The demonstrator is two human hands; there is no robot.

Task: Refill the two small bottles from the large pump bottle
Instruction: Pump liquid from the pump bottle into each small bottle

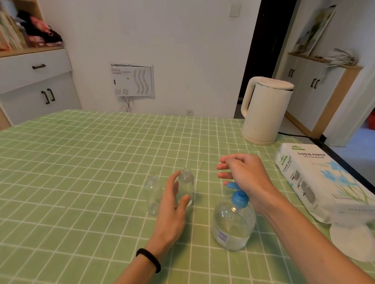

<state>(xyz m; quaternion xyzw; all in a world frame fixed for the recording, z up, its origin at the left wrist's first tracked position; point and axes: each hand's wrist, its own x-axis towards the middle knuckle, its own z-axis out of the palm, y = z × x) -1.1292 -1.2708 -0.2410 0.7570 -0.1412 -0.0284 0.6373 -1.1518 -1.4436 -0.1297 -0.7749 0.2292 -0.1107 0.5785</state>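
Two small clear bottles without caps stand upright on the green checked tablecloth (81, 168): one on the left (153, 194), one on the right (186, 185). My left hand (172, 209) is open, its fingers and thumb spread around the right small bottle without clearly gripping it. The large clear pump bottle (233, 223) with a blue pump head (240, 197) stands to the right, holding clear liquid low down. My right hand (246, 174) hovers over the pump head with fingers apart; its palm hides part of the nozzle.
A white electric kettle (265, 111) stands at the back right of the table. A pack of tissue paper (318, 178) lies along the right edge, with white round pads (354, 242) in front of it. Cabinets and a wall lie beyond the table.
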